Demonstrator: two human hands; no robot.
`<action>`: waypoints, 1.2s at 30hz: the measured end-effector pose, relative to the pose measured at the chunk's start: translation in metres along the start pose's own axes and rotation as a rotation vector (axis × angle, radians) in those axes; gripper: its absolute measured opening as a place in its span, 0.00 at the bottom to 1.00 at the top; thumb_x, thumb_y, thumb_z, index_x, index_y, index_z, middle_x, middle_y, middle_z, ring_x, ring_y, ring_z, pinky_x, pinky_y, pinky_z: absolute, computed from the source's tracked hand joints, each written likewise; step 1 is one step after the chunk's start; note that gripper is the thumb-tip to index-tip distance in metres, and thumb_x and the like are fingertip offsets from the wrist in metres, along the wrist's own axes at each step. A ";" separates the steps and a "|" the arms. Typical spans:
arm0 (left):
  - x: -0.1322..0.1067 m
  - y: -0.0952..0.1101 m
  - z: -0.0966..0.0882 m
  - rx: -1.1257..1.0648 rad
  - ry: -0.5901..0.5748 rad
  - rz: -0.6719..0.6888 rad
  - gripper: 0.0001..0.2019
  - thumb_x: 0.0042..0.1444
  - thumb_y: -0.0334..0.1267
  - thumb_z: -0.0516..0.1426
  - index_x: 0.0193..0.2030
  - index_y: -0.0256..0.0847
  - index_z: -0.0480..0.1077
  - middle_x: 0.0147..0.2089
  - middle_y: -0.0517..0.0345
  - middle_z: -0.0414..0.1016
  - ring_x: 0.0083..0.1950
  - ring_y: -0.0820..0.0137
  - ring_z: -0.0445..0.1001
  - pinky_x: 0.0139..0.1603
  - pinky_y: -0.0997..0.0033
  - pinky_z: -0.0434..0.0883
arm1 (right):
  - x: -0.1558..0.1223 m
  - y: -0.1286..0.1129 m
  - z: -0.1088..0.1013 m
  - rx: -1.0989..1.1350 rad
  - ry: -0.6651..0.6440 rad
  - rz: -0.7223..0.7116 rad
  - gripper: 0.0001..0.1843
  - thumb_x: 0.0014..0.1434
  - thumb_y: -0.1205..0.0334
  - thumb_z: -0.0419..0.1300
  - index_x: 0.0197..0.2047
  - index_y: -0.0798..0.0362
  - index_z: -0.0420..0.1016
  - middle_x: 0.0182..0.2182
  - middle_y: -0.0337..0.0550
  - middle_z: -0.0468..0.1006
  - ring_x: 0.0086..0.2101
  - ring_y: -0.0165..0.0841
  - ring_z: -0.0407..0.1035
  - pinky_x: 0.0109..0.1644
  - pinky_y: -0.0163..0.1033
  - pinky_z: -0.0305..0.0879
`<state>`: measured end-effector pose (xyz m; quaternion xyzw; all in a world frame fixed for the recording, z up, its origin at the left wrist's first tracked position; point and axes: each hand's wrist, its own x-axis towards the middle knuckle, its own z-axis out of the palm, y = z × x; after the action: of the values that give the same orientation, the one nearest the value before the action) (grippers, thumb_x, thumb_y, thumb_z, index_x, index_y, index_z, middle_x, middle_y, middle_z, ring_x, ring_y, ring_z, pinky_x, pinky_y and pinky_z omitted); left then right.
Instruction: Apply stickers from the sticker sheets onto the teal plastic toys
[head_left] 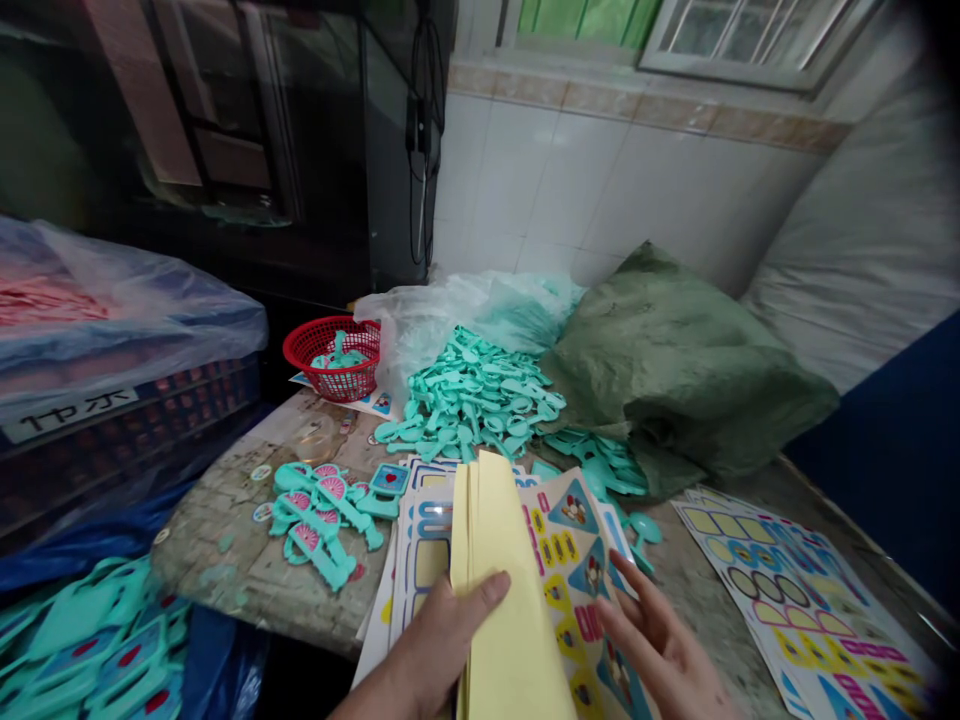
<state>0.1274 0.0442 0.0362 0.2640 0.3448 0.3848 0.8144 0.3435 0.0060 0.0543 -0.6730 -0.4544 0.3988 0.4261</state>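
Note:
My left hand [457, 625] grips a sticker sheet whose pale yellow backing [491, 560] is folded over toward me, the thumb pressed on top. To the right of the fold shows the printed side of a sticker sheet [555, 520], with blue triangles and yellow and pink labels. Over that printed side, my right hand [660, 640] is open, fingers apart; whether the fingertips touch the paper I cannot tell. Beneath lies a stack of sticker sheets [409, 570], partly covered. Left of it are turquoise plastic pieces [322, 515] with pink fan-shaped stickers and a turquoise piece with a heart sticker [388, 480].
A heap of turquoise plastic pieces [472, 390] spills from a clear bag, beside a green sack [690, 370]. At the back left stands a red basket [330, 330]. More sticker sheets [810, 600] lie right. Stickered turquoise pieces [97, 640] fill the lower left, below a covered crate [150, 410].

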 end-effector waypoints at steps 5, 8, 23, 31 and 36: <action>0.000 0.001 0.002 -0.012 0.001 0.009 0.22 0.51 0.44 0.61 0.49 0.32 0.70 0.44 0.43 0.79 0.42 0.56 0.78 0.47 0.55 0.72 | 0.014 0.000 -0.023 -0.430 0.170 -0.124 0.30 0.51 0.47 0.57 0.55 0.51 0.69 0.50 0.48 0.75 0.51 0.48 0.67 0.55 0.50 0.63; -0.001 0.002 0.004 0.008 0.010 0.012 0.21 0.50 0.44 0.62 0.48 0.32 0.71 0.43 0.43 0.80 0.41 0.55 0.78 0.46 0.54 0.73 | 0.007 -0.012 -0.017 -0.623 0.308 -0.412 0.29 0.55 0.50 0.53 0.58 0.52 0.65 0.58 0.50 0.66 0.57 0.48 0.59 0.60 0.55 0.55; 0.000 -0.003 0.001 0.042 0.061 0.030 0.26 0.50 0.49 0.60 0.53 0.35 0.68 0.47 0.42 0.77 0.46 0.56 0.77 0.49 0.55 0.71 | -0.002 -0.009 0.059 -0.345 -0.112 -0.138 0.32 0.54 0.45 0.56 0.57 0.54 0.67 0.54 0.51 0.72 0.53 0.45 0.65 0.56 0.46 0.64; -0.002 0.003 0.005 0.002 0.038 0.016 0.28 0.48 0.50 0.62 0.52 0.33 0.69 0.47 0.40 0.78 0.48 0.54 0.75 0.52 0.54 0.69 | 0.000 -0.025 0.055 0.352 -0.228 0.215 0.26 0.49 0.44 0.61 0.48 0.49 0.73 0.38 0.45 0.82 0.40 0.45 0.75 0.38 0.45 0.73; -0.002 0.002 0.002 0.022 0.061 0.006 0.29 0.47 0.50 0.62 0.52 0.33 0.68 0.46 0.41 0.78 0.48 0.53 0.75 0.51 0.53 0.70 | -0.002 -0.003 0.026 0.116 0.016 0.108 0.30 0.40 0.40 0.65 0.44 0.47 0.77 0.49 0.44 0.77 0.54 0.48 0.65 0.54 0.48 0.65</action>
<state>0.1270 0.0439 0.0391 0.2619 0.3729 0.3912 0.7996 0.3180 0.0108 0.0494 -0.6738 -0.3901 0.4417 0.4458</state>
